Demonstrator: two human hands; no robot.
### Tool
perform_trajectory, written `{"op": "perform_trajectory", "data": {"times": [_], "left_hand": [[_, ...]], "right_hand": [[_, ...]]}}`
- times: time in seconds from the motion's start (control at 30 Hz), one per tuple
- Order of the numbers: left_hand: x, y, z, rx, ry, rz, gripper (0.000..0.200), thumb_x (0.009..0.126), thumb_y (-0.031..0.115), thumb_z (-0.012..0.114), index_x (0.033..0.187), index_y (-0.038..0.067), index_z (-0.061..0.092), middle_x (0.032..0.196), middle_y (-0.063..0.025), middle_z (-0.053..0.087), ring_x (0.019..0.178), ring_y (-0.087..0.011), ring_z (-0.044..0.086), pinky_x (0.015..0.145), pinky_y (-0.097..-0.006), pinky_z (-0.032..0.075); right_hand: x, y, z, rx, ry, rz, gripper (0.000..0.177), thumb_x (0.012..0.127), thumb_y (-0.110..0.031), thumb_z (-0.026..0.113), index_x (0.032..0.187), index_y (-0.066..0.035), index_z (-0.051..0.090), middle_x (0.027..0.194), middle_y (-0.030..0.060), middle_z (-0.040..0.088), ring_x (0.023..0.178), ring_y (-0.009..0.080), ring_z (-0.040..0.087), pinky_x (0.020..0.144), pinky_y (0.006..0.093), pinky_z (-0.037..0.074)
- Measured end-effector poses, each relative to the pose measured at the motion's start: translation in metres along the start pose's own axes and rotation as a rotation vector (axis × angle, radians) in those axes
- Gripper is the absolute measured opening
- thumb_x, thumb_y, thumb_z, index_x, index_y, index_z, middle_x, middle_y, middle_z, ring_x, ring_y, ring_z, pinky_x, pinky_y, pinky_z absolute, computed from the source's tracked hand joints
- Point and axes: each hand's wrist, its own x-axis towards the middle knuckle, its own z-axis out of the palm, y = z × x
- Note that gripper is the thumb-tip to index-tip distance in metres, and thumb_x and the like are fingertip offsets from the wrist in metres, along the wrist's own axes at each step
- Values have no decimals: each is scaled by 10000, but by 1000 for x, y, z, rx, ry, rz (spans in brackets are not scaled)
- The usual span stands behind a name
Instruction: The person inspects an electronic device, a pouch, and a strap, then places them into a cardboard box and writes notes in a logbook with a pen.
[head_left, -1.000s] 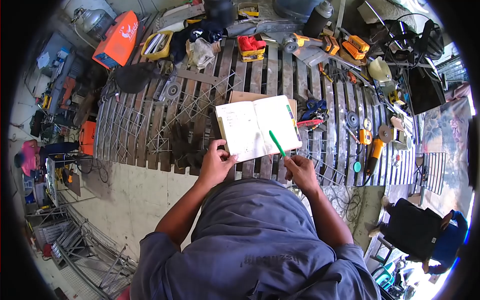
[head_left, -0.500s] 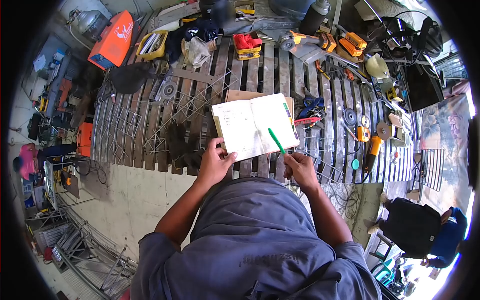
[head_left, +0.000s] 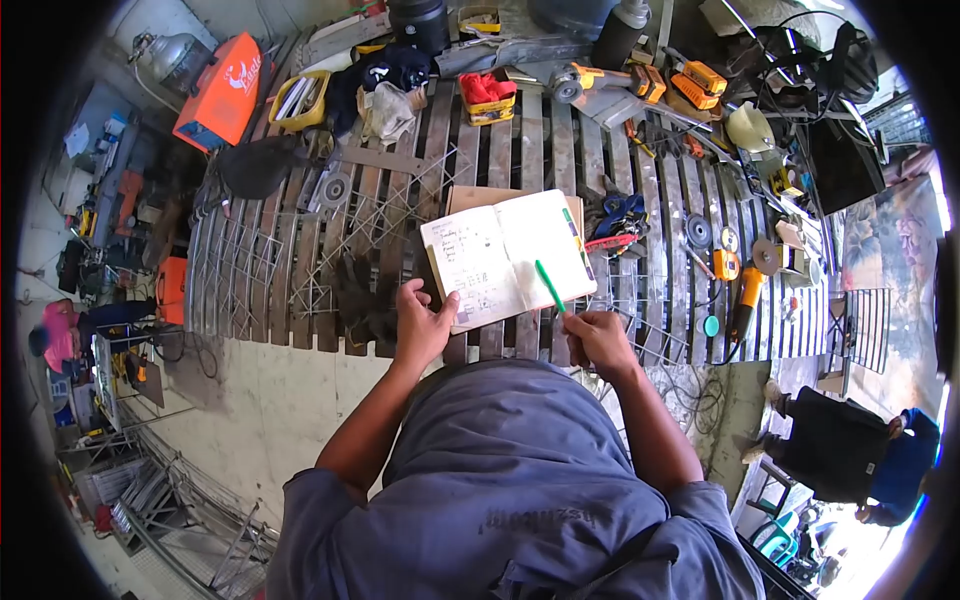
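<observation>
A metal workshop: angle grinder (head_left: 742, 303), welding machine (head_left: 222, 88), slatted steel workbench (head_left: 520, 150).

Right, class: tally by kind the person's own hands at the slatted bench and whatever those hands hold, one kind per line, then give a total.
hands: 2, the left hand and the right hand
open notebook: 1, gripped by the left hand
green pen: 1, in the right hand
total: 4
</observation>
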Motion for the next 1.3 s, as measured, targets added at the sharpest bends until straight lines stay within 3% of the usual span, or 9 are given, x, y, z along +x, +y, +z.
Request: {"op": "perform_trajectory", "data": {"times": [0.2,0.27,0.33,0.73,0.87,0.93,1.13,1.2,1.3], "left_hand": [[14,12,-3,34,41,-103,950,900,538,908,1395,-162,500,1154,-237,603,989,-290,612,860,-426,531],[19,-2,6,28,112,-66,802,891,467,927,1306,-128,584,1024,-169,651,874,-257,621,770,-409,524],[24,-4,1,-121,-11,-189,679,898,418,925,1227,-104,641,964,-134,663,822,-241,612,740,-398,517],[54,114,34,-62,-155,838,288,1014,141,733,1291,64,733,1359,-134,669,1225,-371,616,1062,-477,511],[64,124,63,118,-259,906,382,999,249,757,1355,111,752,1426,-82,675,1201,-351,611,1093,-473,504],[64,118,74,280,-298,892,425,991,331,763,1371,141,763,1477,-51,660,1208,-351,581,1105,-461,505],[69,127,78,256,-386,719,651,897,283,865,1469,61,645,1630,-159,472,1314,-397,529,1153,-538,453],[67,132,84,199,-272,561,1123,738,244,1000,1626,3,356,1650,-286,330,1437,-477,447,1242,-572,391],[74,147,81,210,-204,425,1425,613,240,1076,1673,-20,160,1605,-320,316,1536,-507,356,1311,-557,348]], "right_hand": [[18,-5,17,-244,53,-162,477,1054,-356,718,843,71,742,641,146,700,537,204,685,553,378,540],[32,-15,29,-464,134,-247,462,1036,-366,701,916,76,758,778,306,719,764,481,746,730,510,598],[53,-14,43,-641,116,-317,473,1051,-366,676,893,73,755,816,320,733,817,494,758,753,533,604],[77,-18,33,-1005,-233,-651,217,904,-71,600,1092,13,671,961,260,765,898,470,768,789,587,600],[101,17,-18,-872,-488,-715,204,963,-107,613,1084,-17,752,954,253,769,898,452,772,843,561,603],[82,-27,-56,-1095,-749,-44,295,1029,-314,712,1144,-46,756,1079,227,789,1076,388,760,956,524,569],[76,-40,-115,-805,-223,130,658,1022,-555,734,1269,55,714,1056,261,795,1043,356,799,902,439,619],[104,7,-106,-780,19,-109,712,1018,-558,748,1341,74,685,1022,257,797,981,323,817,825,411,640],[95,-39,-65,-469,-115,166,739,987,-538,785,1352,93,660,1089,268,798,1004,357,797,904,452,624]]}}
